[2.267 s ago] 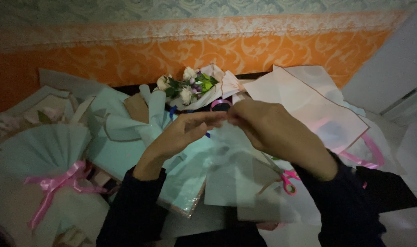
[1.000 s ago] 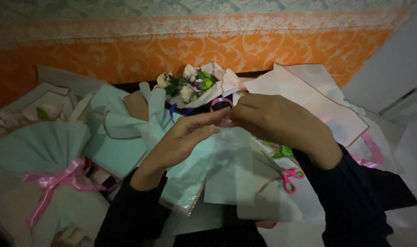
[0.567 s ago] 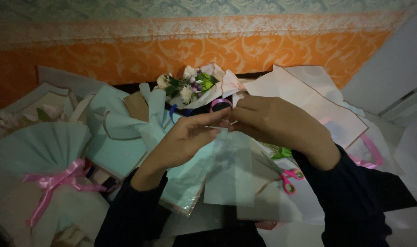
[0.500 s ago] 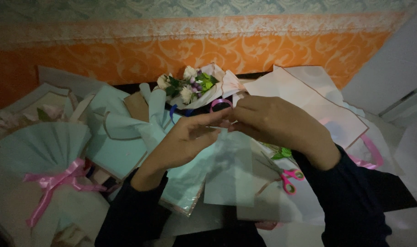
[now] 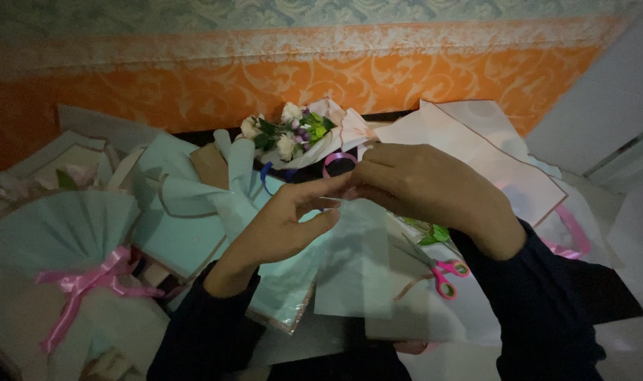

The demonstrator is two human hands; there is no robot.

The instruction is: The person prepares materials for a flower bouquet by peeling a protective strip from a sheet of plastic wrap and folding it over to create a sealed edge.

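Together, both hands (image 5: 364, 201) pinch paper (image 5: 357, 261) — folded.

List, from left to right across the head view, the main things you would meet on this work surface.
Wrapped bouquet with pink ribbon bow → left hand → right hand → pink-handled scissors → pink ribbon.

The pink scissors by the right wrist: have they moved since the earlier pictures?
No. The pink scissors lie in the same spot on the pale wrapping paper, just below the green leaves, as before.
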